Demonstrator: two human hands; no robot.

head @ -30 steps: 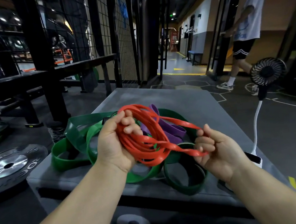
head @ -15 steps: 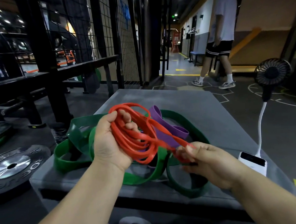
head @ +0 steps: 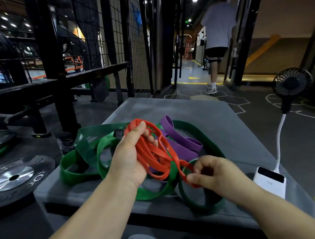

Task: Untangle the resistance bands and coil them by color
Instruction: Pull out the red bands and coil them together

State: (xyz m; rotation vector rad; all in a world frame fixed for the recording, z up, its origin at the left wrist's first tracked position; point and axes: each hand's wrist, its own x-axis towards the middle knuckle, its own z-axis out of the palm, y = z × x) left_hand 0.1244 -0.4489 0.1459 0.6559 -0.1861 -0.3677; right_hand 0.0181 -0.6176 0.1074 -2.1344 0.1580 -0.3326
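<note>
My left hand [head: 130,157] grips a bundle of thin red resistance band [head: 157,154] in several loops, held above the grey padded box [head: 211,125]. My right hand [head: 214,171] pinches the lower end loop of the same red band between thumb and fingers. Under the hands lie wide green bands [head: 83,166], tangled with a purple band [head: 180,140] that shows behind the red loops. A darker green loop [head: 198,202] lies near the box's front edge, below my right hand.
A white power bank [head: 270,181] sits on the box's right edge, its cable running up to a small black fan [head: 292,83]. Black weight plates [head: 17,177] lie on the floor at left. A black rack and mesh stand behind. A person [head: 217,35] walks away at the back.
My right hand has drawn in closer toward the left hand and turned, still pinching the red band's end. The person in the background has walked farther away.
</note>
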